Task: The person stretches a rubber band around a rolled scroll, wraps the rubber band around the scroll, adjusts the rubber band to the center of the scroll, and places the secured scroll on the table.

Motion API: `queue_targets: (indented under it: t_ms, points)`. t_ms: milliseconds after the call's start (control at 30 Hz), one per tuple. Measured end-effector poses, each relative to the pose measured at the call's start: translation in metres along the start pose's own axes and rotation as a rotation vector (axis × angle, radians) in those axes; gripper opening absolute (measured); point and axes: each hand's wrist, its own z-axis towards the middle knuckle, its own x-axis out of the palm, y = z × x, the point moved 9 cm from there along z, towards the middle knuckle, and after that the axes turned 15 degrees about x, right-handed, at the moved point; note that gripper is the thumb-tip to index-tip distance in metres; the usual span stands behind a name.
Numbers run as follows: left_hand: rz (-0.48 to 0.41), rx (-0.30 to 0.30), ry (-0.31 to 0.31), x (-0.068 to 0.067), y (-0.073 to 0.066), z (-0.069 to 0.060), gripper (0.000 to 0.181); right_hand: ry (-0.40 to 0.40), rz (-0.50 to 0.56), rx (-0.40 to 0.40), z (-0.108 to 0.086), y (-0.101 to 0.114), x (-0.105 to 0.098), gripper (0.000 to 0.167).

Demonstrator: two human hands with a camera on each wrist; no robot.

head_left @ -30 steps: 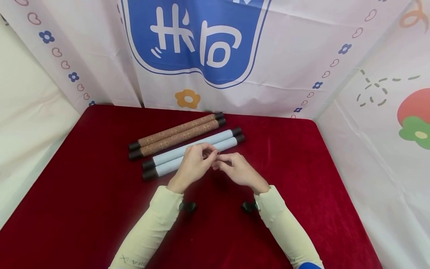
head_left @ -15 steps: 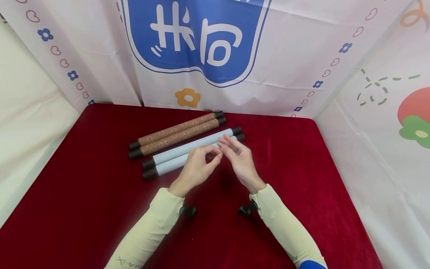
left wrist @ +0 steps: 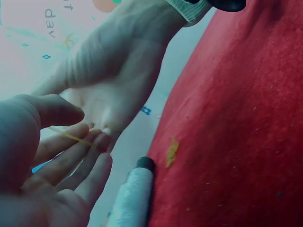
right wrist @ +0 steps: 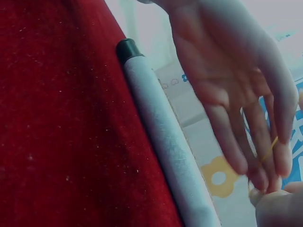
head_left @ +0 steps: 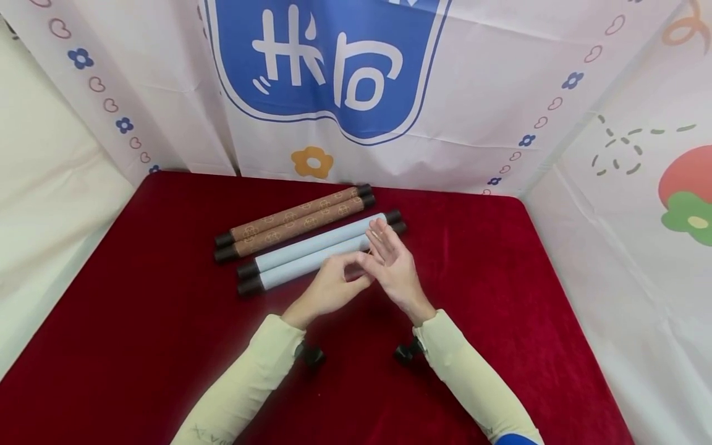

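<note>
My left hand (head_left: pixel 332 285) curves its fingers and thumb around a thin yellow strand that looks like a rubber band (left wrist: pixel 71 135). Beside it, my right hand (head_left: pixel 397 272) has its fingers mostly straight, and its thumb meets the left fingertips. In the right wrist view, the strand (right wrist: pixel 269 151) crosses the left fingers close to the right thumb tip. Behind the hands lie two light blue rolls (head_left: pixel 295 267) with black end caps, side by side. Farther back are two brown patterned rolls (head_left: pixel 289 227), also black-capped.
A small crumpled yellow piece (left wrist: pixel 172 152) lies on the red cloth-covered table (head_left: pixel 489 296). White printed curtains (head_left: pixel 478 93) stand along the back and sides. Black wrist devices (head_left: pixel 408 351) hang beneath the sleeves.
The fingers of my right hand have straightened and lifted from their pinch beside the left hand. Its thumb has moved left toward the left fingertips. The rolls have stayed in place.
</note>
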Motion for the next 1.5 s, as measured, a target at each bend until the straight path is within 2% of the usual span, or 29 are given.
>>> queue_targets:
  t_ms: [67,133,267,367,467,567,767,933,1067,1233,1367,1500]
  points:
    - [-0.082,-0.016,0.009,0.004,0.003,0.0,0.029,0.01,-0.052,0.015,-0.001,-0.001,0.001,0.091]
    - [-0.121,-0.032,0.009,0.005,0.005,0.0,0.033,-0.002,-0.135,0.046,-0.002,-0.004,-0.001,0.095]
    - [-0.104,-0.044,0.022,0.002,0.006,-0.003,0.046,-0.036,-0.314,0.08,-0.003,-0.003,-0.007,0.1]
    - [0.01,-0.018,0.048,-0.004,0.006,-0.003,0.051,-0.053,-0.433,0.083,-0.004,0.002,-0.011,0.102]
    - [0.192,0.019,0.066,-0.016,0.008,-0.003,0.048,-0.068,-0.536,0.092,-0.005,0.005,-0.018,0.103]
    - [0.359,0.026,0.074,-0.032,0.011,-0.002,0.047,-0.091,-0.616,0.106,-0.006,0.009,-0.026,0.104]
    - [0.575,-0.041,0.157,-0.061,0.028,0.001,0.056,-0.14,-0.73,0.145,-0.006,0.012,-0.044,0.11]
    - [0.715,-0.116,0.249,-0.077,0.048,0.0,0.07,-0.154,-0.818,0.199,-0.004,0.01,-0.056,0.116]
    - [0.723,-0.172,0.316,-0.081,0.063,0.001,0.081,-0.15,-0.877,0.239,-0.001,0.007,-0.064,0.121]
    - [0.729,-0.186,0.351,-0.078,0.076,0.005,0.091,-0.13,-0.952,0.265,0.002,0.004,-0.07,0.123]
    - [0.747,-0.185,0.322,-0.077,0.079,0.008,0.089,-0.112,-0.976,0.279,0.003,0.003,-0.073,0.123]
    - [0.717,-0.168,0.263,-0.079,0.078,0.011,0.083,-0.102,-0.96,0.275,0.004,0.004,-0.077,0.123]
